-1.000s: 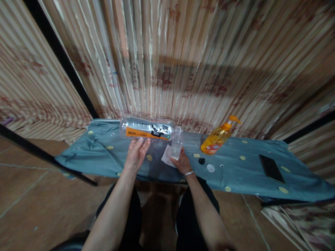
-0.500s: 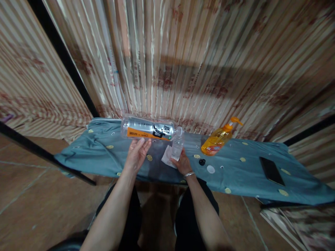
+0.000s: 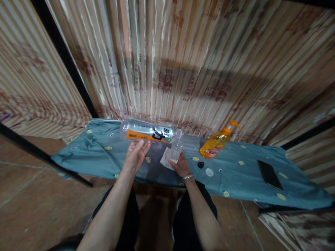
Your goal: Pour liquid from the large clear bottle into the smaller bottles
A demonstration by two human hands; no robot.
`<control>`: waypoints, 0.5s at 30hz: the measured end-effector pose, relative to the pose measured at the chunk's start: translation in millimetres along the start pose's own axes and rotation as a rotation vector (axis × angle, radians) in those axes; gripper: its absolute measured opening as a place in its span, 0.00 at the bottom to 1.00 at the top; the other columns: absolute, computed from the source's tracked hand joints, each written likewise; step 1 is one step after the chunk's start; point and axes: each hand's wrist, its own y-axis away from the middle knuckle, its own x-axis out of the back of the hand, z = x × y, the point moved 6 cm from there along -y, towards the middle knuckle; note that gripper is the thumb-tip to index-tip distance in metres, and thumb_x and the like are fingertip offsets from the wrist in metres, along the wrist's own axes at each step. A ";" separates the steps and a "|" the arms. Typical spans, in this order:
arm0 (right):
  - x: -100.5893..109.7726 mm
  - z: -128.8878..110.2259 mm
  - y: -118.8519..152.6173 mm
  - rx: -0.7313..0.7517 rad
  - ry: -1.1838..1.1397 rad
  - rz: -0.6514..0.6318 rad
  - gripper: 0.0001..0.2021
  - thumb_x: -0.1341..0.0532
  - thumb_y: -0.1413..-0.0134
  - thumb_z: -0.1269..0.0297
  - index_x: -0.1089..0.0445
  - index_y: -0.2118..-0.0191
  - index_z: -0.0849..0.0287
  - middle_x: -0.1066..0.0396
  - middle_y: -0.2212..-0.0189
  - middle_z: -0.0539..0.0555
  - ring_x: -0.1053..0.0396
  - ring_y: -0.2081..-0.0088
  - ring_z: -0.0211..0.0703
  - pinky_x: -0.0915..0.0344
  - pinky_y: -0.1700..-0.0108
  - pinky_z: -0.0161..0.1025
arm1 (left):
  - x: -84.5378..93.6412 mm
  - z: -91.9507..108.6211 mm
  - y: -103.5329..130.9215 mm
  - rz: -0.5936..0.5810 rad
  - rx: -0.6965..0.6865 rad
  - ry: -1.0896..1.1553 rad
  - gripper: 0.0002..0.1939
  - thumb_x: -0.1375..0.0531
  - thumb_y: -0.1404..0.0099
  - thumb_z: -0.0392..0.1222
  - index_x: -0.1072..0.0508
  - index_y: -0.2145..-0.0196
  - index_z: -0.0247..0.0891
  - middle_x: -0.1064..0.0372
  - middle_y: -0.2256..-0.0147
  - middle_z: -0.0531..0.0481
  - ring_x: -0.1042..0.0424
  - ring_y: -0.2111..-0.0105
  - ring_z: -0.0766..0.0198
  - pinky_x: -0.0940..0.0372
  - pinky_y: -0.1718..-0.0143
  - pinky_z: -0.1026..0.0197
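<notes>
A large clear bottle (image 3: 148,130) with a silver and orange label lies nearly level in the air, its mouth at the mouth of a small clear bottle (image 3: 176,144). My left hand (image 3: 136,155) supports the large bottle from below, fingers against its label side. The small bottle stands roughly upright, tilted slightly, with my right hand (image 3: 181,165) wrapped round its lower part. A white tissue (image 3: 166,159) is beside the small bottle, next to my right fingers. Whether liquid passes between the bottles is too small to tell.
On the blue-green cloth (image 3: 235,177) lie a black cap (image 3: 200,165), a white disc (image 3: 209,172) and a dark phone (image 3: 269,174). An orange pump bottle (image 3: 216,142) leans to the right. Behind hangs a striped curtain (image 3: 167,62); black poles (image 3: 65,59) frame the sides.
The view has shifted slightly, so the cloth and things on it appear a little lower and further left. Both hands keep their holds on the bottles.
</notes>
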 end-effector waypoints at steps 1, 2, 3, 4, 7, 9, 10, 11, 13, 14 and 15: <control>-0.9 1.6 -0.1 -0.028 -0.021 -0.016 0.41 0.31 0.49 0.61 0.48 0.33 0.63 0.24 0.46 0.67 0.22 0.49 0.58 0.26 0.48 0.51 | 0.3 0.2 -0.1 0.002 -0.002 0.001 0.18 0.22 0.54 0.33 0.26 0.70 0.38 0.21 0.69 0.52 0.18 0.68 0.61 0.24 0.62 0.62; -1.6 2.7 -0.1 -0.049 -0.040 -0.028 0.41 0.31 0.49 0.61 0.48 0.32 0.63 0.24 0.45 0.67 0.22 0.48 0.58 0.26 0.47 0.51 | 0.5 0.4 0.0 0.002 -0.006 0.001 0.19 0.21 0.55 0.33 0.26 0.70 0.38 0.20 0.69 0.52 0.18 0.68 0.61 0.24 0.63 0.62; -2.2 3.5 -0.1 -0.062 -0.054 -0.034 0.41 0.31 0.48 0.61 0.49 0.32 0.62 0.24 0.45 0.67 0.22 0.47 0.58 0.27 0.46 0.51 | 0.4 0.6 0.0 -0.002 -0.009 0.000 0.19 0.21 0.55 0.34 0.26 0.69 0.38 0.20 0.69 0.52 0.18 0.68 0.61 0.24 0.63 0.63; -2.5 3.9 -0.2 -0.067 -0.063 -0.035 0.41 0.31 0.48 0.61 0.49 0.32 0.62 0.25 0.45 0.67 0.23 0.46 0.58 0.27 0.45 0.51 | 0.1 0.8 0.2 -0.008 -0.012 -0.003 0.20 0.21 0.55 0.34 0.26 0.69 0.38 0.20 0.69 0.52 0.18 0.68 0.61 0.24 0.63 0.63; -3.4 4.7 -0.2 -0.074 -0.071 -0.029 0.42 0.30 0.49 0.62 0.49 0.32 0.62 0.25 0.44 0.67 0.24 0.44 0.58 0.28 0.44 0.51 | -0.9 0.9 0.7 -0.034 -0.019 -0.020 0.21 0.21 0.55 0.36 0.26 0.69 0.39 0.21 0.69 0.54 0.18 0.68 0.61 0.24 0.62 0.63; -3.8 5.2 -0.1 -0.080 -0.071 -0.025 0.42 0.30 0.49 0.62 0.49 0.32 0.63 0.25 0.44 0.68 0.24 0.44 0.59 0.28 0.44 0.52 | -1.1 0.8 0.8 -0.048 -0.025 -0.027 0.22 0.20 0.57 0.38 0.26 0.69 0.39 0.21 0.69 0.55 0.18 0.67 0.62 0.24 0.62 0.64; -3.9 5.2 0.0 -0.082 -0.073 -0.023 0.42 0.31 0.49 0.62 0.49 0.32 0.63 0.25 0.45 0.68 0.24 0.45 0.60 0.27 0.44 0.53 | -0.9 0.7 0.6 -0.054 -0.029 -0.028 0.23 0.19 0.58 0.39 0.26 0.69 0.39 0.21 0.70 0.55 0.18 0.67 0.62 0.24 0.61 0.64; -4.0 5.2 0.0 -0.084 -0.076 -0.023 0.41 0.31 0.49 0.63 0.48 0.32 0.63 0.24 0.45 0.68 0.23 0.46 0.60 0.27 0.45 0.53 | -0.6 0.5 0.3 -0.059 -0.033 -0.030 0.24 0.19 0.59 0.40 0.26 0.69 0.40 0.21 0.70 0.55 0.18 0.67 0.63 0.24 0.61 0.64; -4.4 5.1 0.1 -0.087 -0.085 -0.030 0.41 0.31 0.49 0.63 0.48 0.32 0.60 0.24 0.46 0.67 0.23 0.46 0.61 0.27 0.46 0.54 | 0.4 0.0 -0.7 -0.069 -0.039 -0.039 0.24 0.19 0.59 0.42 0.26 0.68 0.40 0.21 0.69 0.55 0.19 0.67 0.63 0.24 0.60 0.63; -4.7 5.1 0.2 -0.090 -0.089 -0.036 0.41 0.31 0.49 0.63 0.48 0.33 0.60 0.24 0.46 0.66 0.23 0.46 0.61 0.27 0.46 0.55 | 0.9 -0.2 -1.2 -0.074 -0.043 -0.046 0.24 0.19 0.59 0.42 0.25 0.68 0.40 0.20 0.68 0.55 0.19 0.66 0.63 0.25 0.60 0.63; -4.9 5.2 0.2 -0.093 -0.091 -0.041 0.41 0.31 0.49 0.63 0.49 0.33 0.60 0.24 0.45 0.67 0.23 0.46 0.61 0.27 0.45 0.55 | 1.5 -0.4 -1.8 -0.078 -0.047 -0.054 0.23 0.19 0.58 0.42 0.25 0.68 0.40 0.20 0.67 0.55 0.19 0.66 0.63 0.25 0.59 0.62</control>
